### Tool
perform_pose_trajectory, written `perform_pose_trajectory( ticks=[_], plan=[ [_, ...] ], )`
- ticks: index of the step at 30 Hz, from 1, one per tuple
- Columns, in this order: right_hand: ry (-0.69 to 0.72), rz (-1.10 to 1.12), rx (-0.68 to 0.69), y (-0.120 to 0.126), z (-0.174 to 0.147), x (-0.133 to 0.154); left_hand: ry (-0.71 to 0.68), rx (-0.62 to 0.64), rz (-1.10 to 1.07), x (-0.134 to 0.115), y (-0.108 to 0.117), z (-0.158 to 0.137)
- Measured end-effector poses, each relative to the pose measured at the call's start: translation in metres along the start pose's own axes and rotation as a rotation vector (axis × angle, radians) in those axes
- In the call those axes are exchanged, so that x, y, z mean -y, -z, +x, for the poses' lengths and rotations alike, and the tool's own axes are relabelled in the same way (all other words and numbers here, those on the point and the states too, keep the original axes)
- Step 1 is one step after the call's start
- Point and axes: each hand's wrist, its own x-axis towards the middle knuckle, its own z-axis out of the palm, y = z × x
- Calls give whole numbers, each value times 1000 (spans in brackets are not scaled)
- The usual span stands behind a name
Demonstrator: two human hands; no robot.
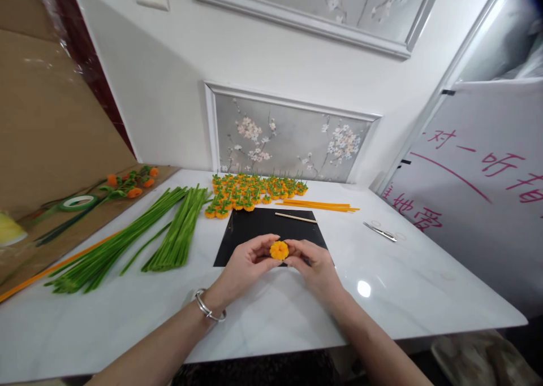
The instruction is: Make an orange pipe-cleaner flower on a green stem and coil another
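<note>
While over the mat's point(258, 224) edge, left and right fingers point(266, 239) point(304, 248) snug around orange puff point(279, 250), tabletop point(394, 290) alongside.

Bright overall, light apparently from above: one hard glare spot point(363, 288) on the glossy table point(428, 295). Soft diagonal shadow on the wall point(169, 109), left. Under-table dark. Wide-angle stretch at edges, top-right corner blacked out.
</note>
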Motion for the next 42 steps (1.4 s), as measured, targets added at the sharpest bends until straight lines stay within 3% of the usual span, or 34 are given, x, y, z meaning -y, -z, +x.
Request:
perform_pose_trajectory(
  ticks=[11,17,24,32,39,42],
  plan=[
    [-26,33,24,0,-1,0,-2,81,7,-3,2,-3],
    [-31,45,23,-3,-3,-4,-8,58,30,-1,2,-2],
    [-43,67,-23,-5,-2,-2,50,80,-92,-4,2,-2],
    [-11,66,-33,-4,-2,2,220,-10,-277,0,1,0],
    [-3,55,-54,-6,-1,2,226,-36,-298,-1,-2,0],
    [-5,40,-71,-5,0,3,164,-11,-325,-2,0,0]
  ],
)
